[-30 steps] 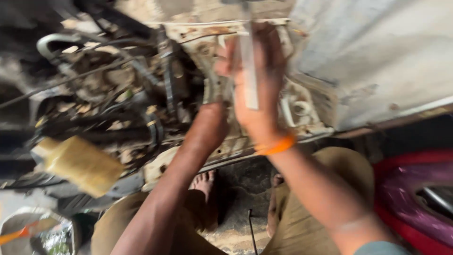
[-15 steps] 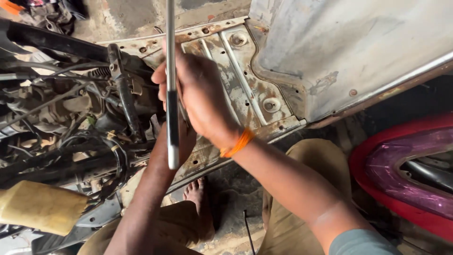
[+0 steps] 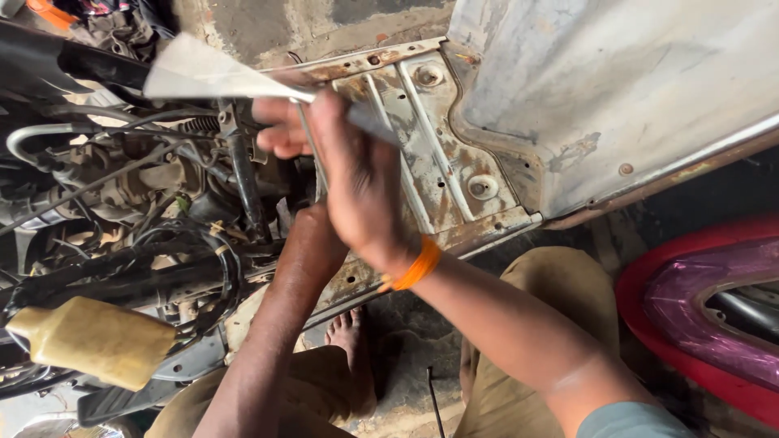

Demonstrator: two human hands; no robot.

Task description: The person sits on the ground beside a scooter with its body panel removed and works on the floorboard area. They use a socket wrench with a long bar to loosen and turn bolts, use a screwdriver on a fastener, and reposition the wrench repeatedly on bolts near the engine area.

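Observation:
My right hand [image 3: 361,191], with an orange band [image 3: 415,265] at the wrist, is closed around a long flat silver metal tool [image 3: 211,75]. The tool is blurred and points up and left over the engine bay. My left hand [image 3: 278,130] lies mostly behind the right one, with only curled fingers showing just under the tool's shaft. Whether it grips the tool is not visible. Both hands hover over a rusty ribbed floor plate [image 3: 454,154] of a scooter frame, next to the black hoses [image 3: 243,186].
A yellowish plastic tank [image 3: 93,342] sits at lower left among cables and engine parts [image 3: 105,191]. A grey body panel [image 3: 633,81] fills the upper right, with a red and purple body part [image 3: 714,300] at right. My bare foot [image 3: 350,345] and khaki-clad knees are below.
The tool has swung from upright to slanting up and left. My right hand moved slightly right and down with it, and the view has shifted a little.

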